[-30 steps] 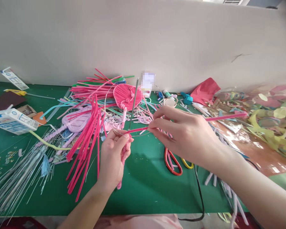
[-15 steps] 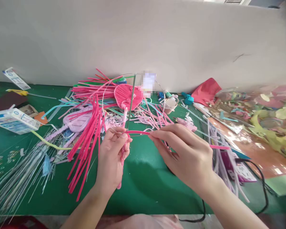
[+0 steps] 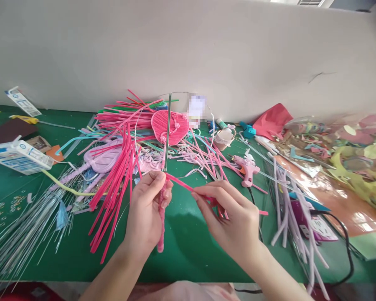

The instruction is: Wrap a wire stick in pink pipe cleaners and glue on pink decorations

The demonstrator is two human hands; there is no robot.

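Note:
My left hand (image 3: 146, 209) is closed around a handle (image 3: 161, 234) wrapped in pink pipe cleaner, its wrapped end hanging below the fingers. From the handle rise a thin dark green rod (image 3: 168, 129) and a large loop of pale wire (image 3: 212, 117). My right hand (image 3: 233, 211) pinches a bright pink pipe cleaner (image 3: 181, 184), which runs taut from the top of the handle by my left thumb. The strip's free end sticks out past my right hand. Behind the loop lies a finished-looking pink round fan (image 3: 166, 125) with small flowers.
A bundle of pink pipe cleaners (image 3: 113, 209) lies left of my hands, beside a lilac fan (image 3: 102, 159) and loose metal wires (image 3: 28, 238). To the right are a pink glue gun (image 3: 248, 171), lilac pipe cleaners (image 3: 286, 209) and a purple power strip (image 3: 303, 219). A wall stands behind.
My right hand has moved down and slightly left, and the pipe cleaner slants downward from the handle instead of running level. The rod has turned more upright. The glue gun is now uncovered.

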